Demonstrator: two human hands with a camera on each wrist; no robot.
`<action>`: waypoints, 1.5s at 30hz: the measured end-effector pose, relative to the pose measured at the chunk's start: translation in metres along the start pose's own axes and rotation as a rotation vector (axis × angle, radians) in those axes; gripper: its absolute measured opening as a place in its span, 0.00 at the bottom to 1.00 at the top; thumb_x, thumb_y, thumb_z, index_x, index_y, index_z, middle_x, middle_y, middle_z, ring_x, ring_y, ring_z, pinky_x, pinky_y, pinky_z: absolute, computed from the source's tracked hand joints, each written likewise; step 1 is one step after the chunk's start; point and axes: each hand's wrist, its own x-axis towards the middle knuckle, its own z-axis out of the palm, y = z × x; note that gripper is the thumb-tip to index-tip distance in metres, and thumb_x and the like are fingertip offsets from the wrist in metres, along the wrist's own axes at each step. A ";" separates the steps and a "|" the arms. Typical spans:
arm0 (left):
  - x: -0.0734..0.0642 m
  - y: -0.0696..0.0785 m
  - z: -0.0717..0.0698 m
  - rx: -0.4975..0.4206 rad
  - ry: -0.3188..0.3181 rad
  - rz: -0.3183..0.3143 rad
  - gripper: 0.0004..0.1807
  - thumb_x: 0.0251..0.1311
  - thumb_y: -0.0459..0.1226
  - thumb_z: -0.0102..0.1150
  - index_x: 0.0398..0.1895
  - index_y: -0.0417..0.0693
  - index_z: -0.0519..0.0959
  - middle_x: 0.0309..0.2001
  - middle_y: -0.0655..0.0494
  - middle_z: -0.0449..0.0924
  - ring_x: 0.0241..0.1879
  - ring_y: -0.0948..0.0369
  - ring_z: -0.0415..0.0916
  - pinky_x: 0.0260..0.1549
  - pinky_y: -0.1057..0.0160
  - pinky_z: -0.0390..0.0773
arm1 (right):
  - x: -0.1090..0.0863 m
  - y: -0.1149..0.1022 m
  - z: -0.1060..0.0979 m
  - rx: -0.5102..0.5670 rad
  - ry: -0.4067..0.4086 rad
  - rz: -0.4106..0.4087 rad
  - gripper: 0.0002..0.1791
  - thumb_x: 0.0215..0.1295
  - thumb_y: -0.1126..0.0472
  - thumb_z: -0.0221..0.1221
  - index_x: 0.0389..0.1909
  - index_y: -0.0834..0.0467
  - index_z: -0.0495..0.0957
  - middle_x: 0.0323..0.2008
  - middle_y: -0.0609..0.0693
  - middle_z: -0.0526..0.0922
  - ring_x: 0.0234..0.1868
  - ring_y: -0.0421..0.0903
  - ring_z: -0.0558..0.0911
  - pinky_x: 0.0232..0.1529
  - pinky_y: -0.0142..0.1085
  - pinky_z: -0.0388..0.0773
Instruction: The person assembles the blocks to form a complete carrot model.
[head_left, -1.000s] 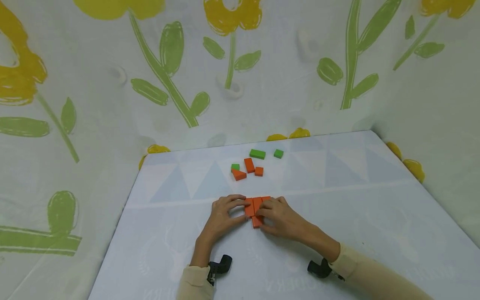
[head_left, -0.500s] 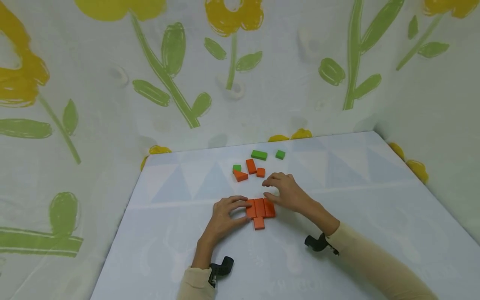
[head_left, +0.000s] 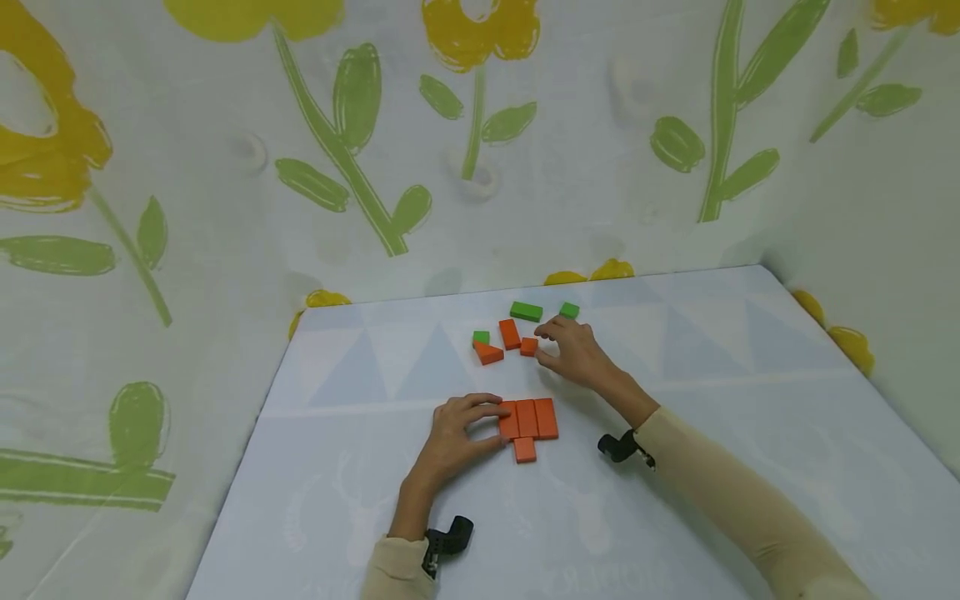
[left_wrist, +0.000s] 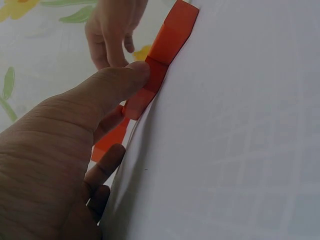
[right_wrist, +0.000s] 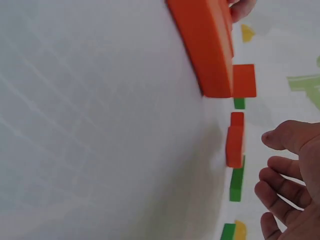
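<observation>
Three flat orange rectangular blocks (head_left: 528, 418) lie side by side on the table, and a small orange block (head_left: 525, 450) touches their near edge. My left hand (head_left: 450, 437) holds the leftmost rectangular block (head_left: 507, 425) between thumb and fingers; the left wrist view shows the thumb (left_wrist: 115, 85) against it. Farther back, my right hand (head_left: 576, 352) hovers with fingers spread beside an orange cube (head_left: 528, 347), with nothing in its grasp. In the right wrist view, a gap separates its fingertips (right_wrist: 270, 137) from the loose blocks.
Behind the cube lie an upright-looking orange rectangular block (head_left: 509, 334), an orange wedge (head_left: 489, 354) and a green cube (head_left: 481, 337) touching the wedge. Toward the back edge are a long green block (head_left: 527, 312) and another small green block (head_left: 570, 310). A flower-printed cloth (head_left: 570, 192) hangs behind.
My right hand has let go of the orange block group and moved away to the orange cube at the back. The left hand stays at the leftmost block.
</observation>
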 end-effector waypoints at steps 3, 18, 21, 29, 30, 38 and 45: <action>-0.001 -0.001 0.001 0.004 -0.005 0.000 0.22 0.57 0.47 0.72 0.57 0.65 0.83 0.62 0.65 0.75 0.60 0.58 0.69 0.57 0.47 0.61 | 0.006 0.003 0.005 -0.005 -0.014 0.030 0.20 0.64 0.58 0.66 0.55 0.60 0.80 0.49 0.55 0.79 0.50 0.51 0.77 0.53 0.50 0.66; 0.000 -0.003 0.001 0.032 0.019 0.038 0.21 0.58 0.48 0.71 0.56 0.65 0.83 0.61 0.66 0.75 0.59 0.59 0.70 0.57 0.45 0.61 | 0.012 0.011 0.014 -0.041 -0.045 0.051 0.18 0.62 0.56 0.68 0.51 0.58 0.83 0.47 0.52 0.81 0.51 0.50 0.77 0.55 0.49 0.65; 0.000 -0.004 0.001 0.038 0.025 0.046 0.21 0.57 0.48 0.71 0.56 0.65 0.83 0.61 0.66 0.76 0.59 0.58 0.70 0.56 0.45 0.61 | 0.006 0.011 0.011 -0.026 -0.041 0.044 0.18 0.62 0.55 0.68 0.51 0.57 0.83 0.46 0.51 0.81 0.50 0.50 0.77 0.56 0.49 0.65; 0.000 -0.005 0.001 0.031 -0.008 0.011 0.21 0.59 0.50 0.70 0.57 0.68 0.82 0.62 0.69 0.74 0.61 0.60 0.68 0.59 0.46 0.59 | -0.027 0.003 -0.008 0.028 0.018 -0.071 0.15 0.60 0.60 0.67 0.47 0.59 0.82 0.43 0.51 0.82 0.46 0.50 0.78 0.52 0.52 0.66; 0.000 -0.005 0.000 0.034 -0.010 0.005 0.21 0.59 0.50 0.70 0.57 0.68 0.82 0.62 0.69 0.74 0.61 0.60 0.68 0.59 0.46 0.59 | -0.031 0.001 -0.011 0.036 0.021 -0.085 0.14 0.60 0.61 0.67 0.47 0.59 0.82 0.43 0.51 0.82 0.46 0.50 0.78 0.53 0.52 0.66; 0.002 -0.006 -0.004 0.033 -0.005 -0.010 0.21 0.59 0.51 0.70 0.57 0.68 0.82 0.61 0.70 0.74 0.60 0.60 0.68 0.59 0.47 0.59 | -0.054 -0.017 -0.022 0.053 0.033 -0.165 0.15 0.60 0.61 0.68 0.48 0.58 0.82 0.44 0.52 0.83 0.47 0.47 0.78 0.55 0.52 0.65; -0.004 -0.005 0.003 0.002 -0.015 -0.044 0.21 0.58 0.52 0.70 0.56 0.71 0.82 0.61 0.73 0.73 0.61 0.63 0.66 0.60 0.47 0.58 | -0.086 -0.025 -0.013 0.061 0.044 -0.212 0.15 0.57 0.60 0.71 0.45 0.54 0.82 0.43 0.44 0.81 0.47 0.42 0.77 0.54 0.49 0.66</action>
